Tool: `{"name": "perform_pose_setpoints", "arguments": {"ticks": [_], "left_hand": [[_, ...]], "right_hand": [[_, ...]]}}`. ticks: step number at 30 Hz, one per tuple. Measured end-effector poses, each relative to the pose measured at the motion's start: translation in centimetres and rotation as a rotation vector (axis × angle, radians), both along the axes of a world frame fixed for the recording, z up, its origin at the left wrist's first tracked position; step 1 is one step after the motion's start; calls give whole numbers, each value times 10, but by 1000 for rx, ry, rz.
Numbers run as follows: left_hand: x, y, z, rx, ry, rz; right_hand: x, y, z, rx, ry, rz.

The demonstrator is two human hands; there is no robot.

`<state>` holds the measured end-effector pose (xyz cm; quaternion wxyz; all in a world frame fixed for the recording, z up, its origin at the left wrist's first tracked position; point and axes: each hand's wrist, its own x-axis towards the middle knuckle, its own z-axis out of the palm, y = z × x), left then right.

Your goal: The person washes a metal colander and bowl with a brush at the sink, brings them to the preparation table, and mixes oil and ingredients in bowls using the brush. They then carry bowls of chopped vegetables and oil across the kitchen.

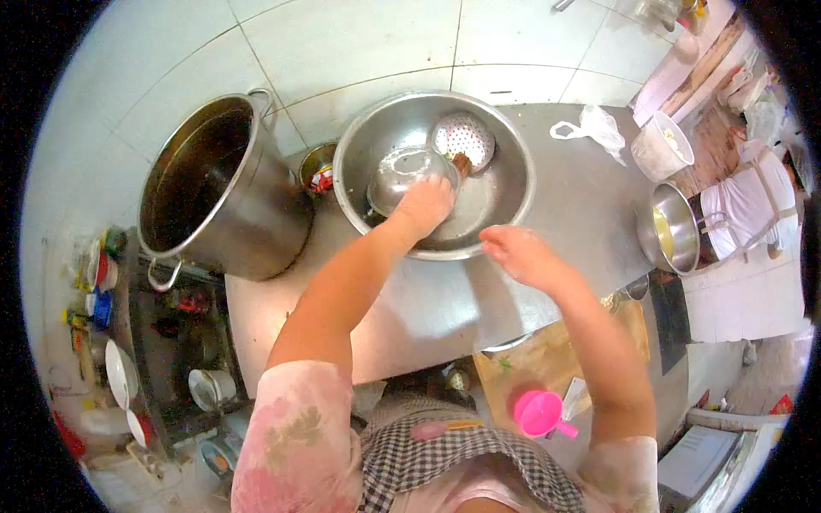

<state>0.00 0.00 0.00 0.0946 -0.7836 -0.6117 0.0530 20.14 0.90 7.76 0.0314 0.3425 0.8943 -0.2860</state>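
Left hand [430, 203] on a metal bowl [395, 179] inside a wide steel basin [520, 192].
Far left, a tall pot [267, 209] holds something dark below its rim; beside it, a small tin [315, 157] holds red-and-white packets [322, 179]; the bowl sits in the basin's left half, left fingers bent over its right side, though I cannot tell whether they grip; a perforated strainer [463, 139] lies behind; the right hand [520, 256] is blurred by the basin's near-right rim, its finger state unclear; counter [569, 205] stretches from there to a plastic bag [597, 131], white tub [652, 150] and yellow liquid [663, 232] in another vessel.
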Motion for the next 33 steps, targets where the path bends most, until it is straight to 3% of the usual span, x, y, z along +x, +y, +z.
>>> {"name": "perform_pose_setpoints", "arguments": {"ticks": [2, 3, 8, 10, 12, 14, 17, 20, 24, 26, 31, 32, 33], "left_hand": [[23, -10, -11, 22, 42, -11], [-37, 26, -5, 75, 103, -9], [-72, 22, 33, 204, -65, 24], [-98, 29, 44, 182, -96, 80], [-119, 34, 53, 220, -144, 146], [-133, 35, 58, 311, -224, 227], [-147, 33, 63, 443, -427, 349], [-164, 38, 67, 515, -669, 418], [-170, 42, 81, 553, -927, 492], [-169, 40, 82, 567, -1028, 458], [-151, 24, 93, 538, -1167, 434], [-154, 22, 91, 557, -1090, 406], [-150, 12, 97, 564, -1203, 436]], "right_hand": [[-8, -5, -2, 30, -234, 78], [-70, 33, -19, 67, -94, 15], [-110, 33, -92, 95, 167, -187], [-136, 24, -68, -234, 17, -251], [-155, 23, -68, -334, -26, -267], [-164, 25, -102, -208, 19, -235], [-168, 31, -129, -276, 53, -316], [-158, 21, -85, -529, 166, -601], [-98, 35, -76, -572, 519, -572], [-67, 12, -11, -800, 549, -704], [-21, -41, 66, -420, 444, -592], [-16, -50, 72, -364, 412, -585], [-9, -55, 39, -143, 479, -386]]}}
